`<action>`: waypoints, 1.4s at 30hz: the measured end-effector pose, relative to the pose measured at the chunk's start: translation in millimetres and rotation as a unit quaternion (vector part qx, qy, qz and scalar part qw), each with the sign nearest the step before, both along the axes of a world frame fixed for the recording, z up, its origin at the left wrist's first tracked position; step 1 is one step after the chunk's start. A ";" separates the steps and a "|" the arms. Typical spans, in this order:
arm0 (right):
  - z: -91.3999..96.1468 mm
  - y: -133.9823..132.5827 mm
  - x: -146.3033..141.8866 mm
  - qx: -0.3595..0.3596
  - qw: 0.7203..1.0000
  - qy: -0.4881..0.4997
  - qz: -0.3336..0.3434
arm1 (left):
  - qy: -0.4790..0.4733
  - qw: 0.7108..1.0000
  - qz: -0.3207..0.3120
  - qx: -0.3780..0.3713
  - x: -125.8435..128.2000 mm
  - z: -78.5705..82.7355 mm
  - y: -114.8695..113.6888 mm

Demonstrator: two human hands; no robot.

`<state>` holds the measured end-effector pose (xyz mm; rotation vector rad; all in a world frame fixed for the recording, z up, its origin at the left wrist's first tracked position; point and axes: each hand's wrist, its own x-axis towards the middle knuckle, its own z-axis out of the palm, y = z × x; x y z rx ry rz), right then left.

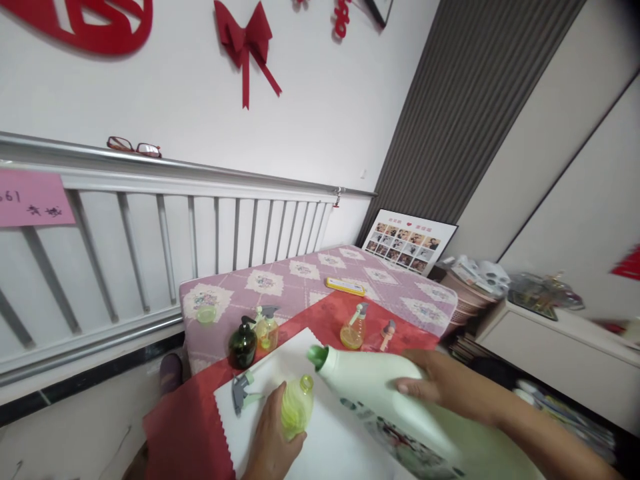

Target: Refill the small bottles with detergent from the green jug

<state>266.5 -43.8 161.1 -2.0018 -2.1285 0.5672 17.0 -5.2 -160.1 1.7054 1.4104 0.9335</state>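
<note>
My left hand (pixel 273 437) is wrapped round a small yellow-green bottle (pixel 297 407) with an open neck. My right hand (pixel 433 380) grips a large pale green jug-like bottle (pixel 370 373), tilted so its green spout (pixel 317 357) points toward the small bottle. Spout and neck are close but apart, and no stream of liquid is visible. Left of my left hand lies a grey spray head (pixel 243 393) on a white scallop-edged mat (pixel 275 365). Behind stand a dark green pump bottle (pixel 243 345), a clear spray bottle (pixel 267 333) and another spray bottle (pixel 353 332) holding yellowish liquid.
A pinkish spray head (pixel 387 335) lies on the red cloth (pixel 185 433). Farther back are a light green cap (pixel 206 314) and a yellow-edged case (pixel 345 287) on the purple tablecloth (pixel 300 270). A white radiator (pixel 230 230) borders the table; a white cabinet (pixel 550 347) stands right.
</note>
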 end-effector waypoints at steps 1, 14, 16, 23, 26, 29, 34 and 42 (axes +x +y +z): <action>-4.9 2.7 2.5 -0.006 0.999 0.043 0.003 | -0.002 1.000 0.000 -0.003 0.0 0.4 0.0; -148.7 32.8 -19.7 0.245 0.917 0.251 -0.188 | 0.022 0.999 0.025 0.018 3.4 -7.6 1.4; -172.6 28.2 -30.4 0.257 0.903 0.266 -0.217 | 0.016 0.999 0.038 0.033 5.1 -6.4 -0.3; -218.4 9.8 -38.8 0.238 0.889 0.320 -0.224 | 0.003 0.999 0.039 0.020 8.2 6.9 -5.0; -220.2 9.1 -33.9 0.221 0.895 0.320 -0.219 | -0.027 0.999 0.046 0.010 6.5 11.0 -4.8; -220.5 10.4 -31.9 0.214 0.895 0.320 -0.226 | -0.074 0.997 0.035 0.011 2.6 7.1 -3.0; -227.4 15.9 -30.8 0.242 0.883 0.325 -0.235 | -0.122 0.987 0.004 0.103 -2.7 -11.4 0.3; -231.9 21.7 -27.1 0.225 0.888 0.312 -0.254 | -0.102 0.978 0.165 0.080 -34.4 6.0 8.4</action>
